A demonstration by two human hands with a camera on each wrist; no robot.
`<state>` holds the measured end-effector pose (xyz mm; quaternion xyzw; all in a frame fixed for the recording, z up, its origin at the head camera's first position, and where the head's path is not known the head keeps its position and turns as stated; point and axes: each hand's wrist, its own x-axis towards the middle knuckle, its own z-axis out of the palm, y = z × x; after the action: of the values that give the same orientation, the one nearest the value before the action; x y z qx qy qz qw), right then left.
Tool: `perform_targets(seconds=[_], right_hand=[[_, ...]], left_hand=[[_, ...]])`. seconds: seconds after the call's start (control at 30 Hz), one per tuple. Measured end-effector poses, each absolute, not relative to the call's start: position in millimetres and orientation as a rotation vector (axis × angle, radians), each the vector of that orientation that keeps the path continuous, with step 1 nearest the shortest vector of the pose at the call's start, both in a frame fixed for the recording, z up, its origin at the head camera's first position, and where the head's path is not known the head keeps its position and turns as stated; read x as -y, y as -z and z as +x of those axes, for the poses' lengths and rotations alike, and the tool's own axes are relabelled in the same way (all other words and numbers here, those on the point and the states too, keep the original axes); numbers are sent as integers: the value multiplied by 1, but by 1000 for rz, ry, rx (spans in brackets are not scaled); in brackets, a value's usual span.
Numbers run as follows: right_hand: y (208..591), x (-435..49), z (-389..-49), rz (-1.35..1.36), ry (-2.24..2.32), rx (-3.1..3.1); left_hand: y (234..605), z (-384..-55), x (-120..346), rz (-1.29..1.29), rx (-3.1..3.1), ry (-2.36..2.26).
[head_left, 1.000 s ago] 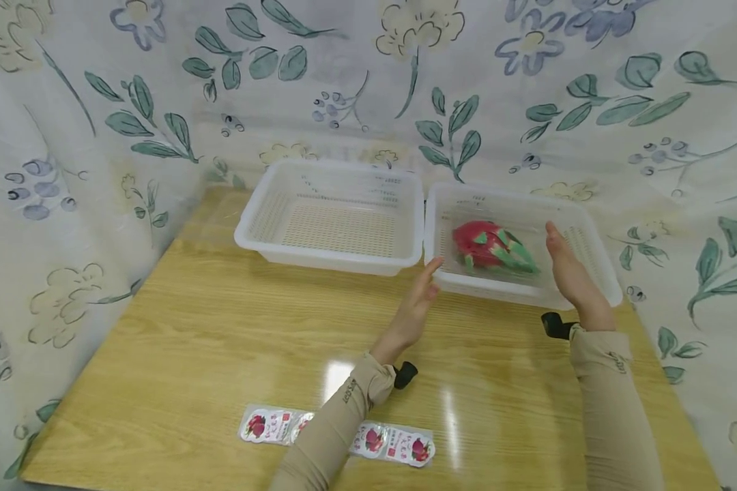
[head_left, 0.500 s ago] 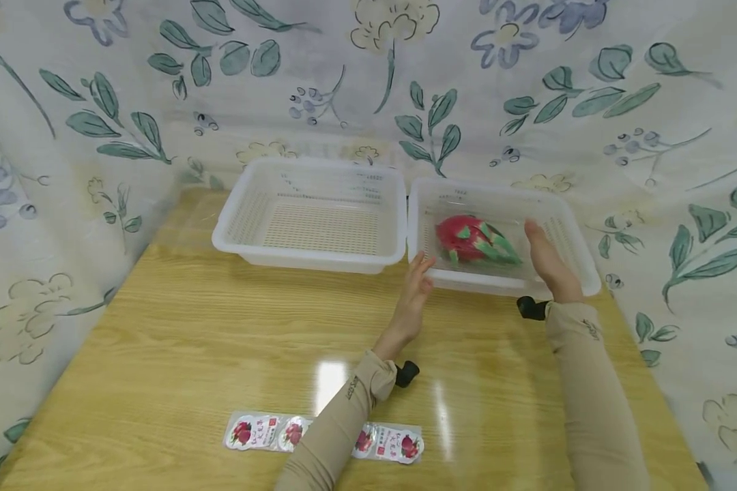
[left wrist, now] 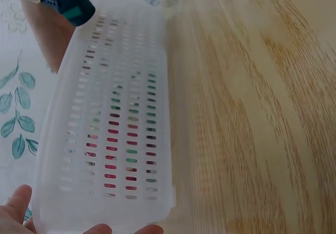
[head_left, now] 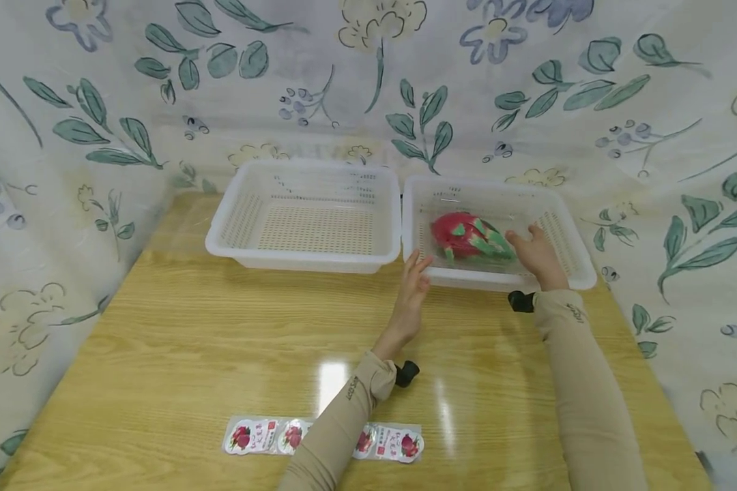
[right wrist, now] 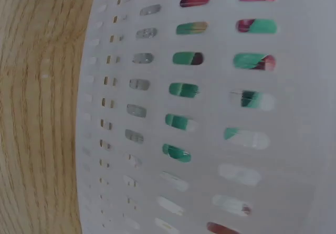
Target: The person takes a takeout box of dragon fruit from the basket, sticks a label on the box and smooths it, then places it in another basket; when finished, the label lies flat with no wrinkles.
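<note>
A pink-red dragon fruit (head_left: 460,235) with green scales lies in the right white plastic basket (head_left: 485,278), with clear plastic around it. My right hand (head_left: 542,260) reaches over that basket's front rim, thumb and fingers spread beside the fruit's green end. In the right wrist view the perforated basket wall (right wrist: 210,192) hides most of this hand. My left hand (head_left: 407,310) is at the basket's front left corner with its fingers extended. The left wrist view shows its fingertips (left wrist: 149,229) at the basket's end; whether they touch it I cannot tell.
A second white basket (head_left: 304,260) stands to the left, close beside the first. Near the front of the wooden table (head_left: 178,354) lies a strip of dragon fruit labels (head_left: 399,443), partly under my left forearm. A flowered cloth (head_left: 221,129) hangs behind.
My right hand has moved down and inward toward the fruit, its thumb now spread from the fingers. The left hand has barely moved. The head view has shifted slightly to the right.
</note>
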<state>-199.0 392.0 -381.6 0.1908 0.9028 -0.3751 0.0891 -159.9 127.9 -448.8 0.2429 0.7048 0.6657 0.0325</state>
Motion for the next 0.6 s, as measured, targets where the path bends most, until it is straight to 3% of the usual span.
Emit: perform_targets(seconds=[0.43,0.6], right_hand=[[379,-402,-197,663,992,-2508],[381,-406,-193,695,1243,-2370]], left_hand=[[449,-152,-126,694,-2183,-2011],[451,-149,-128,732,-2203,-2017]])
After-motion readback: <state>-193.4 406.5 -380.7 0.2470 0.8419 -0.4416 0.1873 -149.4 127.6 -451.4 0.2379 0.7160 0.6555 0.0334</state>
